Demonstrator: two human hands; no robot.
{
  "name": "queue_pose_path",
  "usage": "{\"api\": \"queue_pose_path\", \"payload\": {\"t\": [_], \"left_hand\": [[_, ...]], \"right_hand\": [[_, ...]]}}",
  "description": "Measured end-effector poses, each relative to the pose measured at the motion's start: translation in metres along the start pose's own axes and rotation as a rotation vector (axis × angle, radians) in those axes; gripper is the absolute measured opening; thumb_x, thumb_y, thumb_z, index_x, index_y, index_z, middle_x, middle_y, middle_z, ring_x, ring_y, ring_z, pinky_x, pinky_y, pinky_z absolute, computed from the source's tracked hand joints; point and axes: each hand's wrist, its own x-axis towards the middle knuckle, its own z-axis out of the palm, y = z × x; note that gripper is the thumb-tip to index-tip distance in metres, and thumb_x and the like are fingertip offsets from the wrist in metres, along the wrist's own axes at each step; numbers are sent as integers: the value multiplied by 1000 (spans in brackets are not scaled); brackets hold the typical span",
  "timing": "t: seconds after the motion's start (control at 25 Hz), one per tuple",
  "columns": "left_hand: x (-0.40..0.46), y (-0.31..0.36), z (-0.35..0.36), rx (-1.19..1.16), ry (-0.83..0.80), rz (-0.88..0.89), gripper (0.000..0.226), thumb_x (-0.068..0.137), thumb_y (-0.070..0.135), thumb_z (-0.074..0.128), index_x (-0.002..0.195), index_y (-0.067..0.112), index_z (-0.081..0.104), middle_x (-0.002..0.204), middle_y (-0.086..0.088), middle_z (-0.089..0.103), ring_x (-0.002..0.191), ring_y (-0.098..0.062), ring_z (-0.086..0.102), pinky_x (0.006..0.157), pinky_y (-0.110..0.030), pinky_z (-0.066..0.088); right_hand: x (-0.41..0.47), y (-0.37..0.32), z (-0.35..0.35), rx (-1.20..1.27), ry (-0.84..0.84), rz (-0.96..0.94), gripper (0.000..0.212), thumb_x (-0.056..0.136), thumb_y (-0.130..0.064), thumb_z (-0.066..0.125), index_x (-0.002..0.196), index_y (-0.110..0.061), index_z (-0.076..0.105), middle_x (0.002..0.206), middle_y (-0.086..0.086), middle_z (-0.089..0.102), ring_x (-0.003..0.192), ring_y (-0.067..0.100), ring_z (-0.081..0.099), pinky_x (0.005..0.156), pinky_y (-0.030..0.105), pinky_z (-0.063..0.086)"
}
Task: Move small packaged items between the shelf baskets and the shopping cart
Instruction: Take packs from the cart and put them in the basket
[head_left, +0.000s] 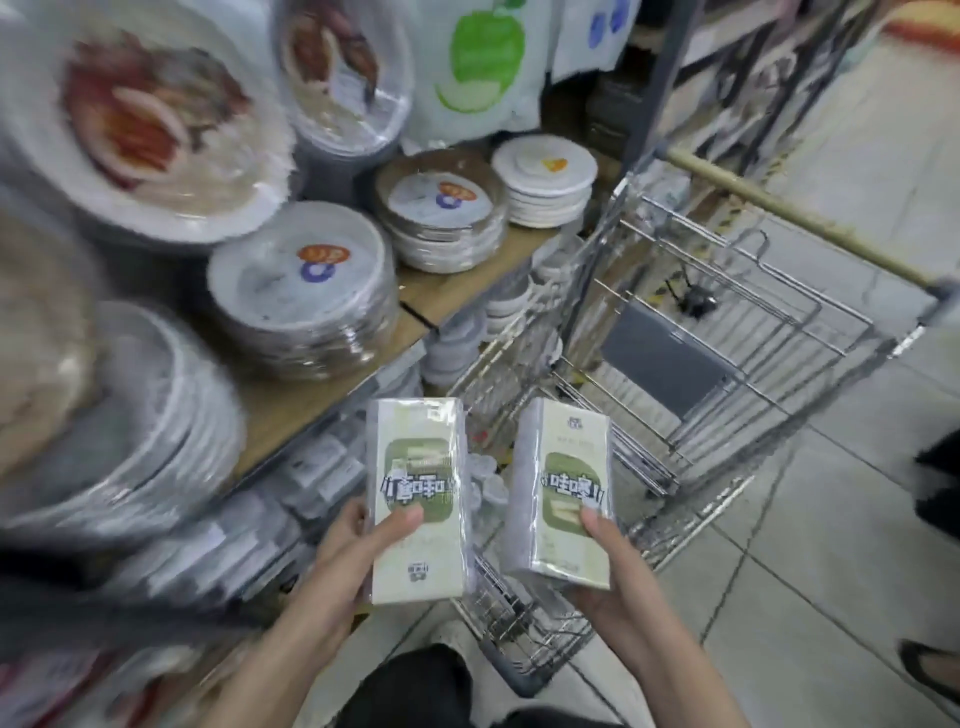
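Observation:
My left hand (353, 545) grips a cream and green wrapped packet (415, 499) from below, thumb lying across its front. My right hand (618, 577) holds a second, matching packet (563, 493) the same way. Both packets stand upright side by side at the centre of the view, over the near corner of the wire shopping cart (727, 332). The cart stands to the right of the shelf, and I see no goods in its basket. Small packaged items (317, 467) fill the lower shelf level on the left, blurred.
Stacks of wrapped disposable plates (306, 291) crowd the wooden shelf (457, 291) on the left. Bowls (467, 338) sit on the level below. The cart's wooden handle (789, 208) runs across the upper right. Grey floor tiles (831, 519) lie at right, with another person's foot (930, 660) at the edge.

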Motion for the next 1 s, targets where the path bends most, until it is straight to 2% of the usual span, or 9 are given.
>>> {"api": "queue_pose_path", "payload": {"t": [0.12, 0.24, 0.4, 0.48, 0.56, 0.68, 0.76, 0.92, 1.0], "left_hand": [[-72, -23, -9, -152, 164, 78, 87, 45, 39, 84, 123, 16, 53, 106, -11, 71, 95, -31, 69, 74, -45, 58], [-146, -60, -3, -317, 313, 168, 97, 39, 43, 90, 125, 13, 55, 111, -10, 70, 100, -28, 68, 69, -37, 59], [-230, -111, 8, -518, 550, 248, 77, 50, 32, 87, 119, 13, 59, 103, -7, 73, 86, -19, 71, 57, -27, 57], [-268, -134, 8, -583, 622, 265, 85, 46, 40, 87, 121, 12, 59, 108, -9, 71, 92, -21, 70, 59, -27, 57], [-307, -153, 7, -670, 726, 304, 77, 53, 41, 85, 120, 11, 61, 110, -10, 70, 90, -21, 70, 59, -26, 57], [-360, -180, -3, -775, 882, 374, 49, 74, 29, 61, 118, 9, 62, 108, -12, 70, 78, -18, 71, 52, -24, 55], [-388, -201, -12, -794, 940, 408, 46, 77, 31, 58, 119, 12, 62, 109, -11, 70, 83, -20, 71, 56, -26, 57], [-438, -227, -38, -854, 1010, 488, 41, 80, 33, 55, 117, 18, 63, 112, -9, 70, 92, -23, 70, 66, -34, 59], [-470, -237, -57, -869, 1052, 520, 34, 82, 31, 54, 110, 19, 69, 112, -10, 69, 96, -26, 68, 82, -43, 54]], "right_hand": [[-32, 2, 10, -67, -148, 31, 52, 67, -41, 79, 110, -12, 69, 111, 17, 68, 92, 28, 68, 71, 37, 52], [-64, 11, 15, -142, -266, 106, 35, 78, -34, 74, 106, -12, 73, 109, 16, 70, 94, 28, 68, 86, 44, 49], [-96, 39, 27, -279, -379, 221, 41, 78, -33, 69, 111, -10, 67, 107, 14, 71, 92, 28, 66, 72, 34, 48], [-111, 57, 37, -347, -463, 278, 39, 80, -29, 63, 113, -9, 65, 107, 13, 71, 93, 25, 68, 68, 32, 53], [-130, 74, 50, -424, -530, 332, 42, 78, -33, 69, 113, -10, 66, 108, 13, 71, 97, 25, 68, 70, 33, 54], [-154, 102, 74, -557, -618, 365, 70, 56, -44, 86, 114, -11, 66, 114, 11, 68, 104, 25, 66, 70, 34, 56], [-170, 120, 92, -609, -675, 362, 69, 58, -42, 87, 116, -10, 65, 111, 10, 70, 101, 24, 67, 69, 34, 56], [-210, 168, 140, -600, -765, 393, 41, 75, -28, 66, 111, -9, 66, 106, 11, 72, 91, 23, 70, 79, 38, 54], [-239, 198, 172, -620, -809, 406, 37, 74, -28, 65, 107, -11, 68, 103, 10, 73, 87, 21, 71, 72, 36, 56]]}}
